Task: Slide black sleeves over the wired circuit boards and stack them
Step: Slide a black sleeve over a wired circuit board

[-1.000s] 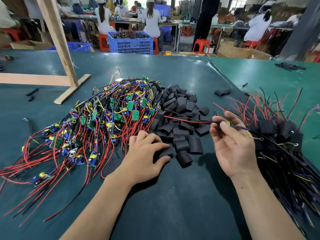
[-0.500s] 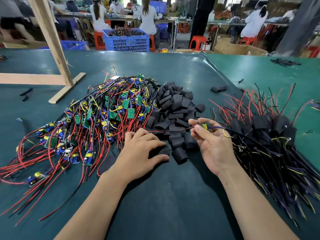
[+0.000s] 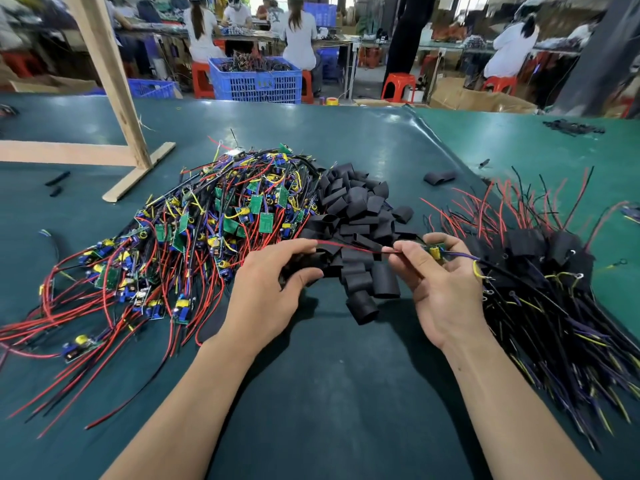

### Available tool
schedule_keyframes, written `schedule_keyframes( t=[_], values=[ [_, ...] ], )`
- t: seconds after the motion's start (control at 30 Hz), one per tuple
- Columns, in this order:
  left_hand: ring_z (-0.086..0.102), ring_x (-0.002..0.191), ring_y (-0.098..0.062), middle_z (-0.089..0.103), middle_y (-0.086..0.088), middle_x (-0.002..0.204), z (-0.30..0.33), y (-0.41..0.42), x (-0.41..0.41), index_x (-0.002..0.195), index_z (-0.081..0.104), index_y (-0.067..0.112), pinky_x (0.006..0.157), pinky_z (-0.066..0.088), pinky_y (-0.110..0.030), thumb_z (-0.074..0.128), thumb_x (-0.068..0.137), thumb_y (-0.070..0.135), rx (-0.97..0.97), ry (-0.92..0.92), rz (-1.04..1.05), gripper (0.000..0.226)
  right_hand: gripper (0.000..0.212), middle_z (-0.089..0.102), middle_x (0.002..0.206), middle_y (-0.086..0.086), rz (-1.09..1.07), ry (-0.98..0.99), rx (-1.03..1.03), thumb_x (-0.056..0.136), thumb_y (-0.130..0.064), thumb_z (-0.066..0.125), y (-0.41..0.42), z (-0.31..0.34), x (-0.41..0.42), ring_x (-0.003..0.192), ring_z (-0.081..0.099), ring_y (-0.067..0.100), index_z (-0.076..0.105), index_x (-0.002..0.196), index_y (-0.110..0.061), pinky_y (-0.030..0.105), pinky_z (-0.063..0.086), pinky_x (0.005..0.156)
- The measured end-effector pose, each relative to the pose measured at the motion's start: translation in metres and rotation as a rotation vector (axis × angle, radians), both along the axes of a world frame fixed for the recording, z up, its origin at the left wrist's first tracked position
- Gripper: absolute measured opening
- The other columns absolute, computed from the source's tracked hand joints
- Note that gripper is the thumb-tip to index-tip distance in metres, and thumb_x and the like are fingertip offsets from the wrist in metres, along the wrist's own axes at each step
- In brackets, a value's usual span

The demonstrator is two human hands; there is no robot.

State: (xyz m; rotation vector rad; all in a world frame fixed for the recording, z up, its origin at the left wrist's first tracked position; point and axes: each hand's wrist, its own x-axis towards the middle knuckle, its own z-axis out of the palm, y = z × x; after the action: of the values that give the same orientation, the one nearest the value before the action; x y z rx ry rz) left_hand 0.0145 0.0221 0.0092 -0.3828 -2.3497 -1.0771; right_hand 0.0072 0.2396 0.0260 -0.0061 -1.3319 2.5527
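Observation:
A heap of bare wired circuit boards point(image 3: 207, 237) with red, black and yellow leads lies at the left. Loose black sleeves point(image 3: 356, 216) are piled in the middle. Sleeved boards point(image 3: 540, 258) lie stacked at the right. My right hand point(image 3: 440, 282) pinches one wired circuit board point(image 3: 434, 251) with a yellow capacitor; its red and black leads run left toward my left hand. My left hand point(image 3: 270, 289) curls around a black sleeve point(image 3: 304, 265) at the near edge of the sleeve pile, thumb and fingers closed on it, with the red lead passing over its fingertips.
The green table mat point(image 3: 329, 393) lies in front of me. A wooden frame point(image 3: 114, 109) stands at the back left. One stray sleeve point(image 3: 440, 176) lies behind the piles. Blue crates point(image 3: 256, 81), red stools and seated workers fill the background.
My left hand rose off the mat and closed round a sleeve from the pile. My right hand brought the board leftward, so the leads now reach my left hand.

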Motion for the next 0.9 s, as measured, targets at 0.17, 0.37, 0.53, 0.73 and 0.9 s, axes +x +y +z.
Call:
schedule_keyframes(
  t=[0.17,0.37,0.53,0.73,0.9],
  values=[
    [0.062,0.109,-0.002,0.069,0.015,0.111,0.0001,0.001,-0.0014,0.112,0.066,0.026,0.1,0.045,-0.021,0.078,0.083,0.014,0.204,-0.005,0.032,0.034,0.028,0.074,0.084,0.017,0.008,0.027,0.001,0.073,0.003,0.069,0.0096,0.0027,-0.0014,0.08,0.074,0.031,0.057,0.097,-0.008,0.024,0.058,0.07],
    [0.062,0.108,-0.001,0.069,0.013,0.112,0.0021,0.0023,-0.0005,0.113,0.066,0.024,0.097,0.044,-0.015,0.08,0.081,0.015,0.252,0.026,0.017,0.036,0.024,0.074,0.082,0.015,0.018,0.033,0.045,0.073,0.002,0.069,0.0071,-0.0007,-0.0019,0.081,0.073,0.032,0.059,0.094,-0.006,0.027,0.058,0.072],
    [0.063,0.106,-0.005,0.069,0.01,0.112,0.0014,0.0028,-0.0009,0.113,0.067,0.021,0.096,0.046,-0.017,0.08,0.08,0.015,0.255,0.051,0.008,0.035,0.022,0.074,0.08,0.012,-0.046,0.063,0.054,0.084,0.014,0.061,0.0042,-0.0018,-0.0028,0.078,0.073,0.028,0.058,0.093,-0.006,0.027,0.058,0.072],
    [0.064,0.101,-0.009,0.069,0.006,0.112,-0.0009,0.0015,-0.0019,0.114,0.067,0.019,0.094,0.047,-0.021,0.081,0.08,0.015,0.232,0.071,0.009,0.037,0.025,0.074,0.081,0.01,-0.094,0.112,0.06,0.084,0.014,0.061,0.0047,0.0003,-0.0016,0.078,0.073,0.024,0.058,0.09,-0.009,0.026,0.057,0.073],
    [0.06,0.096,-0.005,0.069,0.007,0.112,-0.0016,0.001,-0.0023,0.115,0.066,0.022,0.091,0.047,-0.021,0.082,0.078,0.019,0.219,0.079,0.026,0.04,0.024,0.073,0.081,0.011,-0.068,0.107,0.129,0.084,0.015,0.061,0.0014,0.0002,0.0005,0.08,0.073,0.028,0.058,0.09,-0.008,0.027,0.057,0.075]
  ],
)
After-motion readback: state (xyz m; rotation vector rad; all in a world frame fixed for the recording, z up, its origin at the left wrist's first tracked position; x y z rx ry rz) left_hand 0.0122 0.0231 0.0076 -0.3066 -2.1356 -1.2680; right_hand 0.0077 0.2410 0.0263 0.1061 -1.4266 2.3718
